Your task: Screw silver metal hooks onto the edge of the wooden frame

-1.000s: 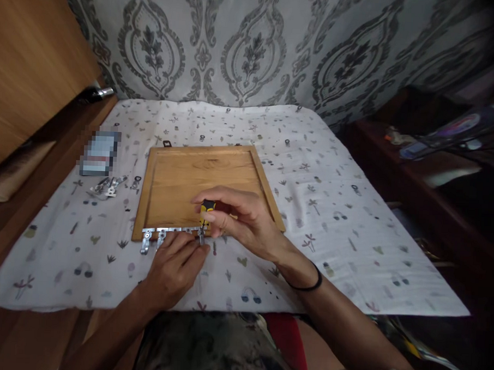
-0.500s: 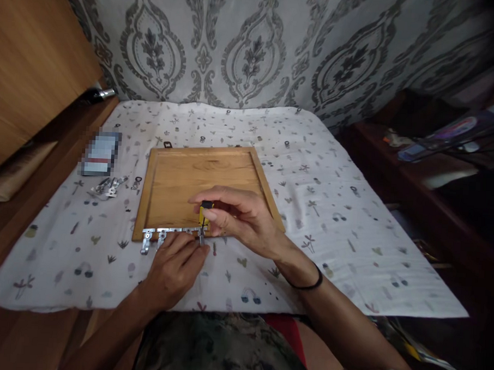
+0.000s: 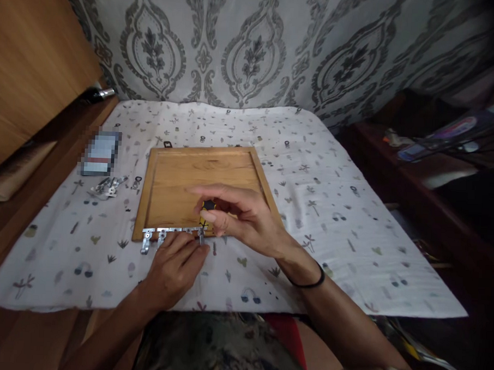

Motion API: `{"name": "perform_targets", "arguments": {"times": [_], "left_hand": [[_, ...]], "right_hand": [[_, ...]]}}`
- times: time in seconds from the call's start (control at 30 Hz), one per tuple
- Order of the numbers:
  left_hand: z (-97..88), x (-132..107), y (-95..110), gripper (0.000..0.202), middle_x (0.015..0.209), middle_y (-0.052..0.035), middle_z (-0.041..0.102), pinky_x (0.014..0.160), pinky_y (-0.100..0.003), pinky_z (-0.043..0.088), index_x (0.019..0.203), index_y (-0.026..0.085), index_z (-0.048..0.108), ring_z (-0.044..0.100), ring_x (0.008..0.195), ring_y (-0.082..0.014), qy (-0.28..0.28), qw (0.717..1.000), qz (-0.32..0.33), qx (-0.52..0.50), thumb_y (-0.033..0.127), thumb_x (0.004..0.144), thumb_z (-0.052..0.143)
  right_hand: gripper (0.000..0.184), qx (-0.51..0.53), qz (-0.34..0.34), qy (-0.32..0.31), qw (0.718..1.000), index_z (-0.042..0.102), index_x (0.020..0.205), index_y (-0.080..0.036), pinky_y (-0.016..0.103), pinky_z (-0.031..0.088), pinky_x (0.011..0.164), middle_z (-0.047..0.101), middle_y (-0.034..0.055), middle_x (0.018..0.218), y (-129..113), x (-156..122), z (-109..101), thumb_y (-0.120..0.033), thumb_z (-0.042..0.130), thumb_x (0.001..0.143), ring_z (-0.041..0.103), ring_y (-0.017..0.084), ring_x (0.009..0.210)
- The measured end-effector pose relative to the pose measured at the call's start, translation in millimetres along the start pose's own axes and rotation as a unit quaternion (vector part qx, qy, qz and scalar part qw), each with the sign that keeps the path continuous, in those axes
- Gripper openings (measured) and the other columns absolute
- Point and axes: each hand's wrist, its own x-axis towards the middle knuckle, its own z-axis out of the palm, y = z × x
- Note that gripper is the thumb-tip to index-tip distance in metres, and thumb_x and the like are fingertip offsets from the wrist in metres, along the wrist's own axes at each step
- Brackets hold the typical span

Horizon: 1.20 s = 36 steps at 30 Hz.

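A square wooden board with a raised frame [image 3: 182, 174] lies on the patterned cloth. Along its near edge runs a silver metal bracket strip [image 3: 163, 231] with hooks hanging down. My right hand [image 3: 239, 217] pinches a small yellow and black screwdriver [image 3: 206, 211], held upright with its tip at the strip's right end. My left hand [image 3: 175, 269] rests on the cloth just below the strip, its fingertips pressed against the strip's right part.
Loose metal brackets [image 3: 106, 186] and a small box [image 3: 100, 154] lie on the cloth to the left of the board. A wooden cabinet [image 3: 27, 61] stands at the left. Dark furniture with clutter [image 3: 445, 155] borders the right side.
My right hand's fingers have shifted around the screwdriver handle, the index finger now stretched further left. My left hand and the strip have stayed put.
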Motion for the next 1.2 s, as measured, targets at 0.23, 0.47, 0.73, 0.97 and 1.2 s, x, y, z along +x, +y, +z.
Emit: {"name": "perform_targets", "arguments": {"times": [0.23, 0.47, 0.73, 0.97, 1.2], "left_hand": [[-0.5, 1, 0, 0.010, 0.078, -0.0065, 0.071, 0.079, -0.037, 0.045, 0.097, 0.011, 0.066, 0.059, 0.082, -0.0226, -0.001, 1.000, 0.003, 0.000, 0.008, 0.096, 0.057], [-0.4, 1, 0, 0.009, 0.077, -0.0059, 0.070, 0.080, -0.038, 0.045, 0.097, 0.011, 0.066, 0.059, 0.081, -0.0226, -0.001, 1.000, 0.002, 0.004, 0.008, 0.096, 0.057], [-0.1, -1, 0, 0.009, 0.079, -0.0063, 0.070, 0.080, -0.038, 0.045, 0.098, 0.012, 0.066, 0.060, 0.083, -0.0229, 0.001, 1.000, 0.002, 0.004, 0.009, 0.096, 0.058], [-1.2, 1, 0, 0.009, 0.077, -0.0064, 0.069, 0.078, -0.038, 0.044, 0.097, 0.010, 0.066, 0.057, 0.082, -0.0227, -0.002, 1.000, 0.003, 0.000, 0.008, 0.096, 0.057], [-1.8, 0, 1, 0.012, 0.080, -0.0061, 0.070, 0.079, -0.037, 0.044, 0.098, 0.012, 0.066, 0.057, 0.083, -0.0215, -0.010, 1.000, -0.005, 0.012, 0.010, 0.098, 0.055]], "right_hand": [[0.022, -0.099, -0.091, 0.073, 0.988, 0.068, 0.083, -0.016, 0.021, 0.045, 0.056, 0.062, -0.0007, 0.078, 6, 5, 4, -0.036, 0.077, 0.088, 0.054, 0.008, 0.063], [0.029, -0.100, -0.027, 0.019, 0.994, 0.070, 0.095, -0.016, 0.023, 0.046, 0.060, 0.068, 0.0025, 0.088, 2, 4, -2, -0.045, 0.071, 0.093, 0.054, 0.009, 0.067], [0.032, -0.099, -0.035, 0.058, 0.993, 0.068, 0.087, -0.017, 0.024, 0.043, 0.058, 0.062, -0.0002, 0.078, 11, 4, 5, -0.048, 0.074, 0.089, 0.052, 0.010, 0.064], [0.033, -0.131, -0.025, 0.048, 0.990, 0.061, 0.083, -0.018, 0.025, 0.041, 0.058, 0.055, -0.0026, 0.073, 13, 6, 5, -0.049, 0.071, 0.091, 0.049, 0.011, 0.063], [0.038, -0.172, -0.007, 0.046, 0.984, 0.059, 0.076, -0.018, 0.027, 0.038, 0.061, 0.053, -0.0018, 0.072, 23, -1, 6, -0.050, 0.063, 0.096, 0.048, 0.012, 0.067]]}}
